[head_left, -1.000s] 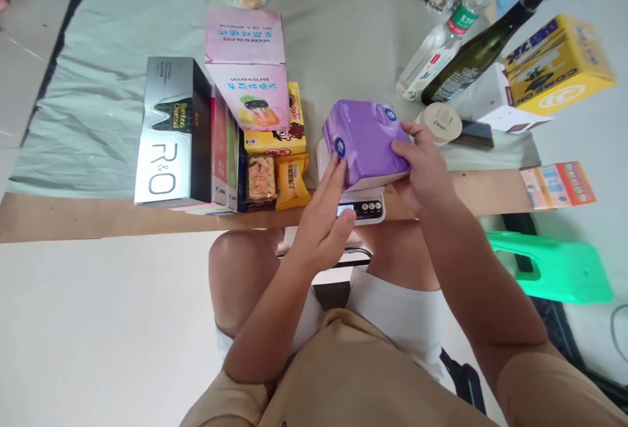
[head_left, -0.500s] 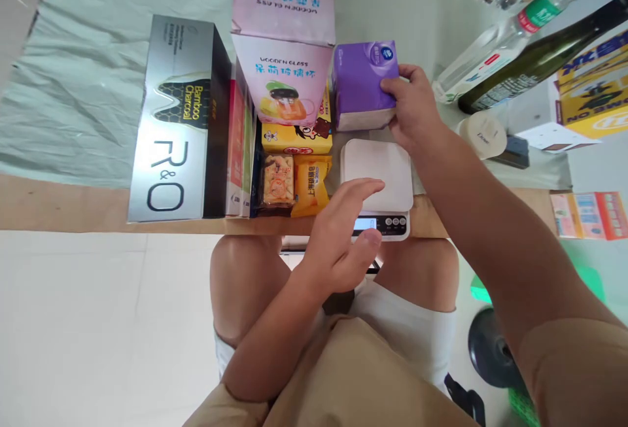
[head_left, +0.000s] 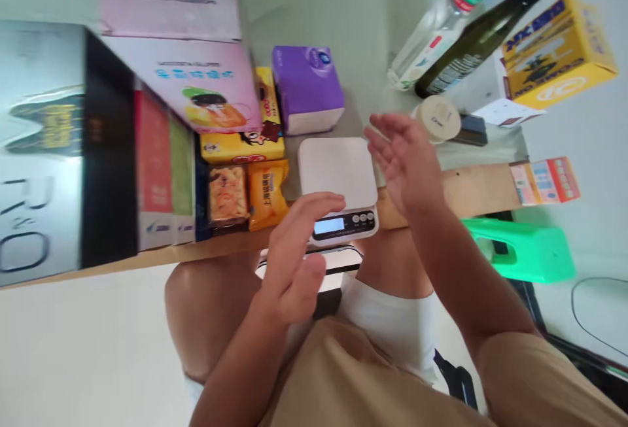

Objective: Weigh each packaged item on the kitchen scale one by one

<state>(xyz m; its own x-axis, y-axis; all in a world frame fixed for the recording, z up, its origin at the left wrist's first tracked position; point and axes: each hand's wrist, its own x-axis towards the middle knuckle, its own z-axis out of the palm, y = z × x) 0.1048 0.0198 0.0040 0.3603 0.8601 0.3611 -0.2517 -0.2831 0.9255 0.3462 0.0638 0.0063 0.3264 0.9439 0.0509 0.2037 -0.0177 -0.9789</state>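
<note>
A white kitchen scale (head_left: 338, 172) with a lit display lies at the table's front edge, its weighing plate bare. My left hand (head_left: 297, 257) hovers at the scale's lower left corner, fingers stretched out and thumb apart, holding nothing. To the right of the plate is my right hand (head_left: 405, 159), its fingers spread and nothing in them. Behind the scale stands a purple tissue pack (head_left: 309, 90), apart from both hands. Left of the scale lie an orange packet (head_left: 267, 193) and a wrapped snack block (head_left: 227, 195), with a yellow cartoon box (head_left: 243, 146) behind them.
A tall pink glass-cup box (head_left: 196, 80), thin upright boxes (head_left: 157, 172) and a large silver-black box (head_left: 44, 152) fill the left. At right are a cream-lidded jar (head_left: 438, 118), a dark green bottle (head_left: 483, 34), a plastic bottle (head_left: 426, 38) and a yellow carton (head_left: 554, 54).
My right hand has let go of the purple tissue pack and drawn back toward me, opening. The pack stays behind the scale. The view has shifted to the right.
</note>
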